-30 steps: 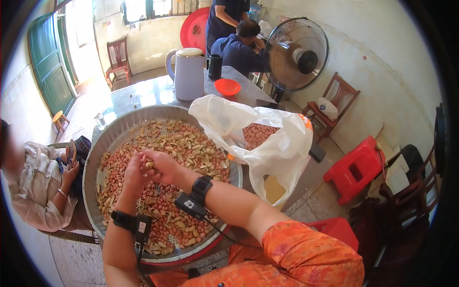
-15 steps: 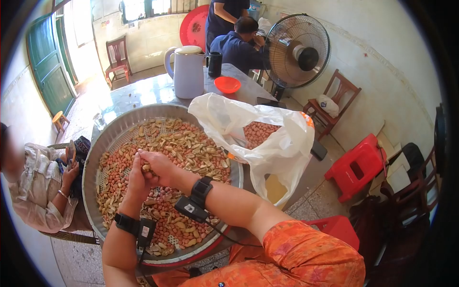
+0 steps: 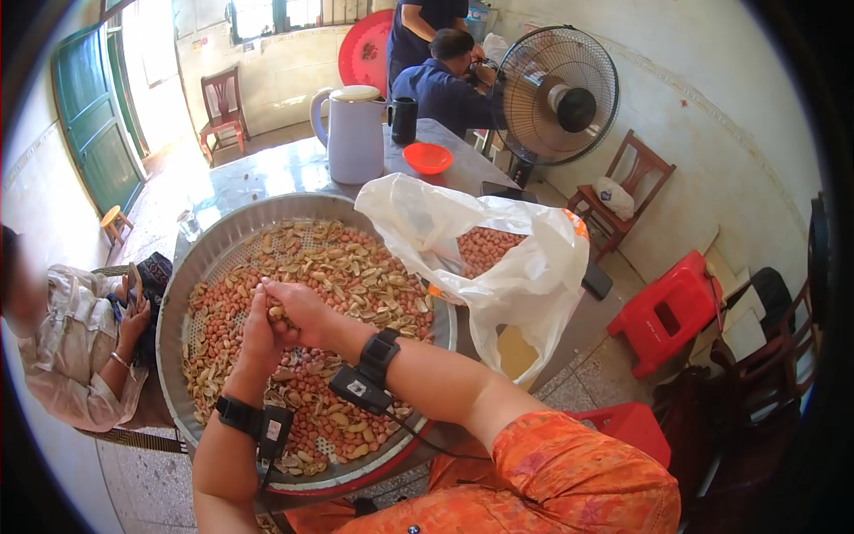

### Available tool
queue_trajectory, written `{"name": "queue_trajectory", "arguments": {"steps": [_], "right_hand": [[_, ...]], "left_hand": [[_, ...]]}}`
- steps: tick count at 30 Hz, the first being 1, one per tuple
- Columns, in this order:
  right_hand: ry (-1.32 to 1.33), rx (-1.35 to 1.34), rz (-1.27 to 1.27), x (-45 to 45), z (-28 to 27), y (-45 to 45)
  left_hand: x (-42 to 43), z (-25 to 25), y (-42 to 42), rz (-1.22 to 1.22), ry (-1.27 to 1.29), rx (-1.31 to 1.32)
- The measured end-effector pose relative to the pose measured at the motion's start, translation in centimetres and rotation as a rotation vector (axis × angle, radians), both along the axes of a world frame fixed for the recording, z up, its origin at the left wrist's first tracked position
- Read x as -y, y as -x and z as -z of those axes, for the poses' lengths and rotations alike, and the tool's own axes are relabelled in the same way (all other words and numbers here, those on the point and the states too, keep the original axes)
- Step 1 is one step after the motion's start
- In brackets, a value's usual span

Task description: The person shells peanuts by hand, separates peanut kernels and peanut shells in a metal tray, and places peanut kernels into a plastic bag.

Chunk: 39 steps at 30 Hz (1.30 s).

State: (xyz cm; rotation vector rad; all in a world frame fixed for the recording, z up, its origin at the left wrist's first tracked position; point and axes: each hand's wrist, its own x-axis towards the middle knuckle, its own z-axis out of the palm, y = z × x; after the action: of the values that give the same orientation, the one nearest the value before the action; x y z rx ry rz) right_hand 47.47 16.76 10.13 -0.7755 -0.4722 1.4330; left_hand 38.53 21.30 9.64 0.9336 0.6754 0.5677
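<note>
My left hand (image 3: 258, 331) and my right hand (image 3: 304, 313) meet over a wide round metal sieve tray (image 3: 178, 356). Their fingers are closed together around a peanut (image 3: 277, 313), partly hidden between the palms; whether more peanuts are in there I cannot tell. Below them spread shelled red-skinned peanuts (image 3: 220, 331) mixed with broken tan shells (image 3: 342, 267). Just right of the tray stands a white plastic bag (image 3: 525, 294), its mouth spread, with shelled peanuts (image 3: 487, 249) inside.
Behind the tray, the table (image 3: 258, 173) bears a white jug (image 3: 354, 138), a dark mug (image 3: 404, 120) and an orange bowl (image 3: 428, 158). A standing fan (image 3: 559, 96) is beyond. One person (image 3: 80, 356) sits at left, two more behind. Red stools (image 3: 663, 311) stand at right.
The whole view has shifted slightly. My hands stay pressed together over the tray with little visible movement. At the back, the seated person's head and hand have moved a little.
</note>
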Motion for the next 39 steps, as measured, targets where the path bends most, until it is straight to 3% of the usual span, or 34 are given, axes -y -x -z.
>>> {"name": "queue_trajectory", "arguments": {"steps": [17,21,23,24,26,28,33,35,39], "right_hand": [[0.016,0.066,0.036,-0.4,1.0,0.0],[0.045,0.145,0.084,0.0,0.5,0.1],[-0.017,0.427,0.266,-0.2,0.6,0.0],[-0.016,0.428,0.265,-0.1,0.7,0.1],[-0.244,1.061,0.588,0.2,0.6,0.6],[-0.337,1.129,0.694,0.4,-0.2,2.2],[-0.546,1.345,0.815,0.6,-1.1,2.2],[-0.61,1.431,0.836,0.7,-1.0,2.3],[-0.644,1.475,0.803,0.7,-1.1,2.9]], "left_hand": [[-0.2,0.2,0.2,0.027,0.004,-0.048],[-1.2,1.7,0.2,0.14,0.033,0.039],[-1.5,2.6,0.1,0.224,0.064,0.113],[-0.4,1.8,-0.4,0.158,0.154,0.15],[1.1,1.2,-0.6,0.093,0.247,0.19],[2.1,0.4,-0.6,0.159,0.197,0.574],[1.4,0.2,-0.1,0.032,0.165,0.67],[-0.9,2.3,0.7,0.158,0.154,0.759],[-1.3,3.1,1.2,0.026,0.106,0.674]]}}
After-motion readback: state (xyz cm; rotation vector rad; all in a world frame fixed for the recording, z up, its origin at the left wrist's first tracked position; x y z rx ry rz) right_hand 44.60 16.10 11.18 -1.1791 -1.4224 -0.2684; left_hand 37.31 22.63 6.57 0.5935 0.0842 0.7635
